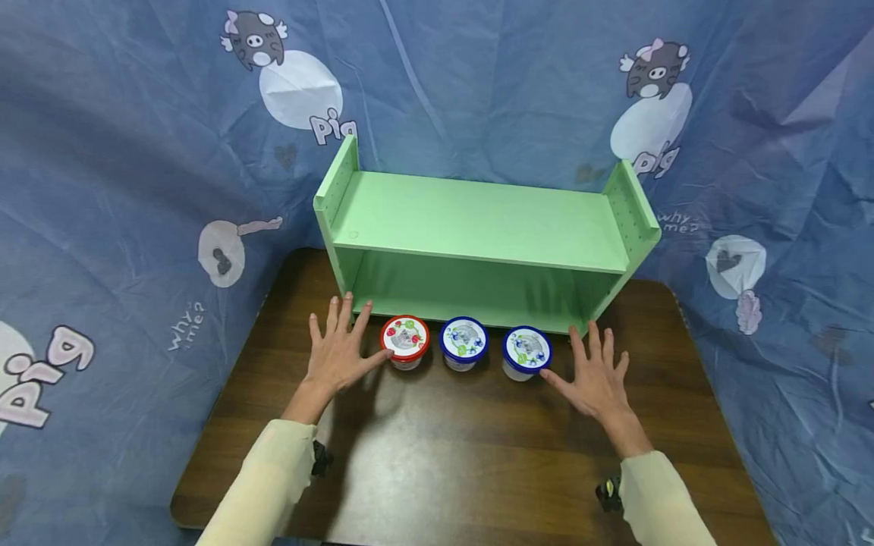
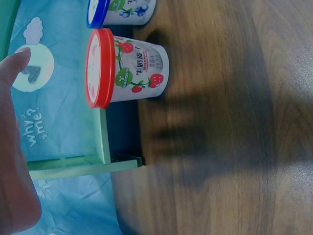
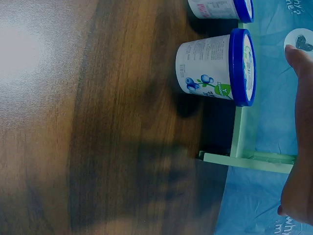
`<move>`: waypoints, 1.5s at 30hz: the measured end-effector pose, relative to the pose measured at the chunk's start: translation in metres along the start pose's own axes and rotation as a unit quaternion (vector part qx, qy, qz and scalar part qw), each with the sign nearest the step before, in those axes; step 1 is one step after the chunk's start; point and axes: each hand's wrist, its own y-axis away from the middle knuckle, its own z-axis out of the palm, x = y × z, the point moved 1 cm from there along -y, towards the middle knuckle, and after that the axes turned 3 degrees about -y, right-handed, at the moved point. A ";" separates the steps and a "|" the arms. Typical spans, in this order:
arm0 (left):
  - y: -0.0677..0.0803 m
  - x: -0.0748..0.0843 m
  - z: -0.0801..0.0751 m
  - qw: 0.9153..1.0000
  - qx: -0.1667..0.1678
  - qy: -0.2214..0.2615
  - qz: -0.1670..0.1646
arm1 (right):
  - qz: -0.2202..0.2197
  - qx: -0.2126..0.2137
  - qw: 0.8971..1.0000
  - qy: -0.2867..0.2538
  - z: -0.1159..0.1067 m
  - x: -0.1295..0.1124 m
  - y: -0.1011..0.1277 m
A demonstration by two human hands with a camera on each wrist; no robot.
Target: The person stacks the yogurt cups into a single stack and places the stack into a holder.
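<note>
Both hands hover over the brown table (image 1: 423,455), fingers spread and holding nothing. The left hand (image 1: 337,353) is just beside the red-lidded cup (image 1: 406,341); the right hand (image 1: 595,375) is beside a blue-lidded cup (image 1: 526,353). Another blue cup (image 1: 463,343) stands between them, the green shelf (image 1: 478,220) behind.

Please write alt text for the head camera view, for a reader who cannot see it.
Two open hands, left hand and right hand, hover over a dark wooden table, flanking a row of three cups: a red-lidded cup, a middle blue-lidded cup and a right blue-lidded cup. Behind them stands a green shelf.
</note>
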 end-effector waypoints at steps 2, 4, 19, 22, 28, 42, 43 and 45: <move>0.000 0.000 0.000 1.000 -0.001 0.000 0.000 | 0.001 0.000 1.000 0.005 0.001 0.000 0.000; 0.001 -0.001 0.001 1.000 -0.004 -0.002 -0.001 | 0.001 0.002 1.000 0.006 0.001 0.001 0.001; 0.003 -0.002 0.004 1.000 0.002 0.013 -0.006 | 0.006 0.008 1.000 -0.006 0.003 0.002 0.002; 0.002 -0.002 0.004 1.000 0.009 0.014 -0.005 | 0.009 0.003 1.000 -0.004 0.002 0.001 0.001; 0.002 0.001 0.004 1.000 0.020 0.021 -0.001 | 0.009 0.004 1.000 -0.010 0.002 -0.001 -0.001; 0.000 0.008 0.017 0.997 0.043 0.068 -0.015 | 0.012 0.001 0.999 -0.052 0.009 -0.009 -0.005; 0.000 0.009 0.019 0.996 0.045 0.069 -0.017 | 0.016 -0.002 0.998 -0.055 0.010 -0.009 -0.005; 0.000 0.011 0.023 0.996 0.044 0.072 -0.019 | 0.020 -0.008 0.998 -0.063 0.012 -0.009 -0.005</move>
